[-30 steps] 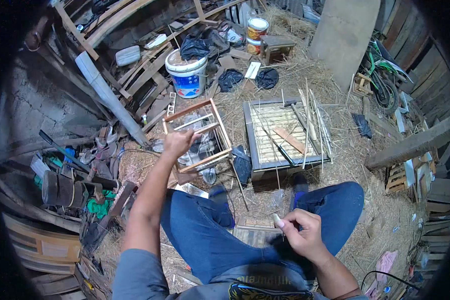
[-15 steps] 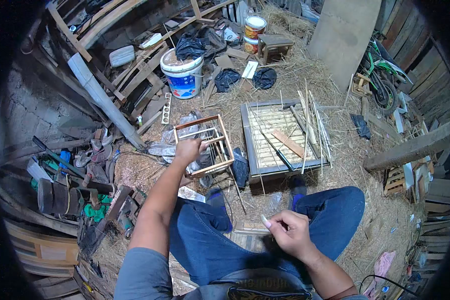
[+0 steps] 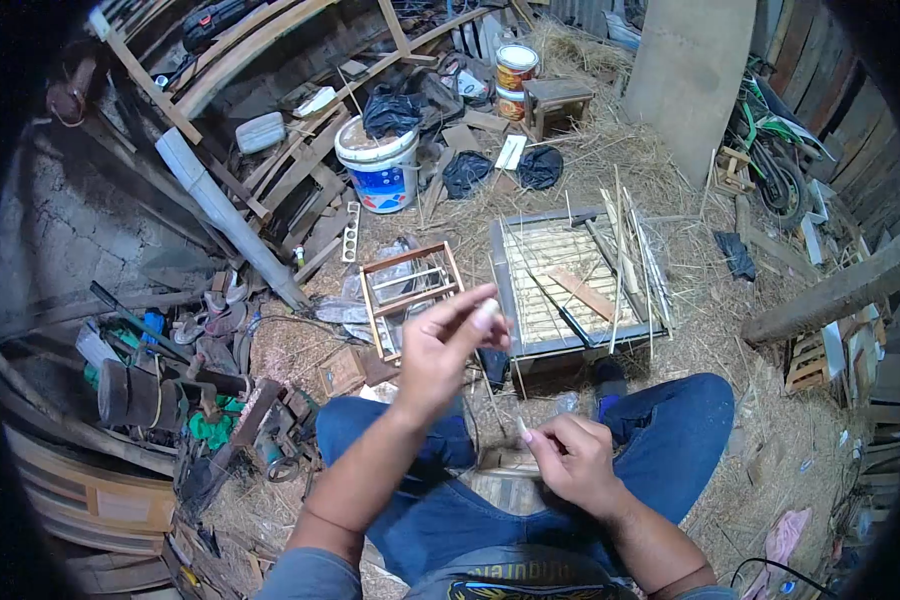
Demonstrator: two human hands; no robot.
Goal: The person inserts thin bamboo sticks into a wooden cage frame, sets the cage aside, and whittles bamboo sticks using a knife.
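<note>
I judge this a small-piece handling step, the next move calling for a steady pinch: my right hand [image 3: 575, 462] has fingers closed on a pale sliver [image 3: 522, 429] at their tips, my left hand's [image 3: 435, 362] nearly closed, contents unclear, right of the wooden frame [image 3: 415, 299].

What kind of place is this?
It looks like a shed or barn used as a workshop: straw lies about, wood pieces are piled up, and a motorbike stands to one side.
</note>
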